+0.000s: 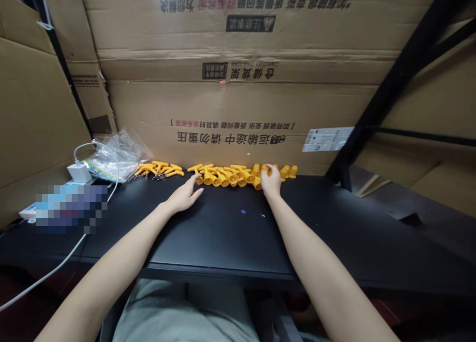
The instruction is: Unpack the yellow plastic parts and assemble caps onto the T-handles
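Along the back of the black table runs a row of yellow plastic T-handled pieces with flared, cup-like ends (233, 179), their hollow mouths facing me. My left hand (185, 193) is at the row's left end, thumb and fingers apart, fingertips against the leftmost piece. At the other end, my right hand (272, 182) has its fingers curled over a yellow cup, which it partly hides. More short yellow cups (288, 171) stand just right of that hand. Farther left lies a loose pile of yellow T-shaped handles (158, 168) with thin metal screw-like ends.
Cardboard (238, 99) walls the table's back. At left are a clear plastic bag (119, 151), a white charger (79, 173) with its cable, and a pixelated object (70, 208). A small blue spot (243, 211) marks the black tabletop (223, 243). A black metal post (390, 89) slants at right.
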`<state>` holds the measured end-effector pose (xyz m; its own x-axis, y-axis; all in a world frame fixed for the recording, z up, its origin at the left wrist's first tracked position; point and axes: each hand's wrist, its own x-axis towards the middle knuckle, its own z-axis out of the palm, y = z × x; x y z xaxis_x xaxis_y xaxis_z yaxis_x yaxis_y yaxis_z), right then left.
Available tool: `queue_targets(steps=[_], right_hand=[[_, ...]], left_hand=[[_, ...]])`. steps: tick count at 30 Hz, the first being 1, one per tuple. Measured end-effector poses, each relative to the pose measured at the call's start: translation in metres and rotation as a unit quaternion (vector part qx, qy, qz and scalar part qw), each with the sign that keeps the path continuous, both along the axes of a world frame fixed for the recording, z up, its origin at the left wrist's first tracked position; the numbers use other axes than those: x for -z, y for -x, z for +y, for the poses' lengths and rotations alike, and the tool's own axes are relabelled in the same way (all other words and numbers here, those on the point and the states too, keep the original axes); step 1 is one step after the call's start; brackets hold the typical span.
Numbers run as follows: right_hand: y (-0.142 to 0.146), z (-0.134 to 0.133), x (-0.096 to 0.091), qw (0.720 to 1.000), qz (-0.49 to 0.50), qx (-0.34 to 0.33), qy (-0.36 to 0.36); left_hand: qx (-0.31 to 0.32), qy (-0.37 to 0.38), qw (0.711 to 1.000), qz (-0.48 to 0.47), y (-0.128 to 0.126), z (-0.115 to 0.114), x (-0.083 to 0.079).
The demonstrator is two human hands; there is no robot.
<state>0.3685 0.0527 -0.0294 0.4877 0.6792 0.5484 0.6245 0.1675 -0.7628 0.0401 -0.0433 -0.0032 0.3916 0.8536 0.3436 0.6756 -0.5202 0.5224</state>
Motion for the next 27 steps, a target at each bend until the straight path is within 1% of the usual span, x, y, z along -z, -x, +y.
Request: queue_targets(steps=[2,4,6,8,11,13,17,19,24,27], right_hand=[[-0.013,0.001,0.006,1.0,-0.003,0.022,-0.013],[-0.023,0.004,0.013,1.0,0.001,0.021,-0.004],[-0.029,0.007,0.019,1.0,0.014,-0.002,0.019],[-0.03,0.012,0.024,0.998,0.015,-0.042,0.039],[-0.027,0.018,0.026,0.993,-0.02,-0.099,0.06],[-0.024,0.021,0.025,0.989,-0.052,-0.11,0.087],[-0.017,0.022,0.023,0.979,-0.105,-0.079,0.157],[-0.014,0.02,0.02,0.975,-0.118,-0.064,0.177],[-0.013,0.016,0.01,0.965,-0.18,-0.05,0.182],[-0.014,0.019,0.009,0.962,-0.198,-0.044,0.185]], left_hand=[[0.001,0.001,1.0,0.0,0.0,0.0,0.0],[0.002,0.001,1.0,0.0,0.0,-0.001,-0.001],[0.002,0.002,1.0,0.0,0.0,-0.001,-0.001],[0.005,0.002,1.0,0.001,-0.001,-0.001,-0.001],[0.008,-0.002,1.0,0.005,-0.002,-0.002,-0.001],[0.013,-0.003,1.0,0.008,-0.003,-0.003,-0.001],[0.02,0.006,1.0,0.007,-0.004,-0.004,-0.001],[0.022,0.009,1.0,0.006,-0.004,-0.005,-0.002],[0.024,0.007,1.0,0.004,-0.005,-0.006,-0.002],[0.025,0.001,1.0,0.004,-0.005,-0.005,0.0]])
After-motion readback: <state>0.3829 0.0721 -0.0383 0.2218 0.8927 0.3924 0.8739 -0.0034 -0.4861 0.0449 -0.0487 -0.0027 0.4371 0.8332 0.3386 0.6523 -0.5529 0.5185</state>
